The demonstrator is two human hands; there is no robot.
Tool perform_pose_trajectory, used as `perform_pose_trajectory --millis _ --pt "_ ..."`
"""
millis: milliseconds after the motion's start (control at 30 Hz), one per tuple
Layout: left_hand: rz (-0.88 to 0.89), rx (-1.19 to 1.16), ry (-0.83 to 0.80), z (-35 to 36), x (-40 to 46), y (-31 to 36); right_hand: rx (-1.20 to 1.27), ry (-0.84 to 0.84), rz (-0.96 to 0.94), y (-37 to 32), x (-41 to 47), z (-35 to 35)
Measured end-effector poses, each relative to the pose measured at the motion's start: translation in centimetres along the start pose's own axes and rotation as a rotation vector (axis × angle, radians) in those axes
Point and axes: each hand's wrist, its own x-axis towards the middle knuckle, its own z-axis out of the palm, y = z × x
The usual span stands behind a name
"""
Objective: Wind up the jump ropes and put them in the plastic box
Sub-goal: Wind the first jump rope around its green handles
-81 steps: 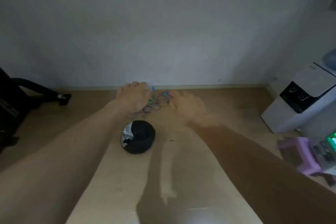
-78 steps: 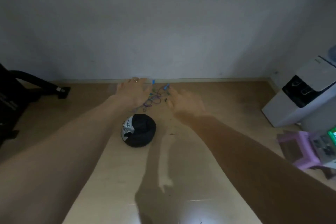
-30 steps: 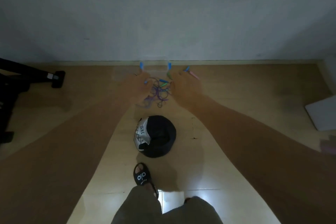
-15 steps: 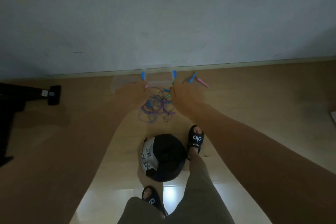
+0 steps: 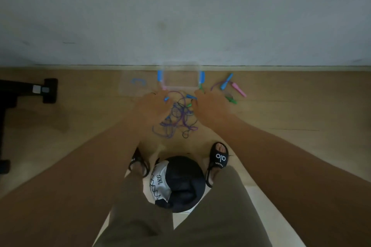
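Note:
A tangle of purple and blue jump ropes [image 5: 177, 118] with blue and green handles lies on the wooden floor. Behind it, against the wall, stands the clear plastic box [image 5: 179, 87] with blue latches, its top uncovered. My left hand [image 5: 153, 104] reaches over the tangle's left edge, its fingers beside a blue handle. My right hand [image 5: 210, 104] reaches over the right edge, near a green handle. Neither hand visibly holds anything; the fingertips are partly hidden. More rope handles [image 5: 230, 88], blue, pink and green, lie to the right of the box.
The clear lid [image 5: 132, 86] lies flat left of the box. A black and white 2KG ball [image 5: 178, 184] sits between my sandalled feet [image 5: 219, 158]. A black stand foot [image 5: 47, 90] is at the far left. The wall is close behind the box.
I have stepped closer: the ball now lies between my feet and the view tilts further down. Both hands have come nearer to the rope tangle.

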Motion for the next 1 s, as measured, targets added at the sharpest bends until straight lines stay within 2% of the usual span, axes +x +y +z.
perform_pose_trajectory --millis 33,167,300,400,667,1000 --pt "0.018 -0.029 0.025 0.1 1.6 -0.8 0.069 0.010 0.035 -0.4 1.5 0.3" --pt "0.055 -0.014 -0.057 -0.1 7.9 -4.4 0.102 0.100 0.117 -2.5 7.6 3.0" --pt "0.101 0.065 -0.077 0.7 14.3 -8.4 0.093 0.070 0.143 -4.5 13.5 6.6" --pt "0.077 0.030 -0.088 3.1 19.3 -11.1 0.134 0.041 0.186 -4.9 18.1 10.1" --pt "0.030 -0.055 -0.117 15.1 32.0 -16.0 0.185 0.001 0.160 -1.0 28.8 25.1" --pt "0.091 0.017 -0.047 27.9 43.4 -20.1 0.138 -0.039 0.128 2.5 38.0 42.3"
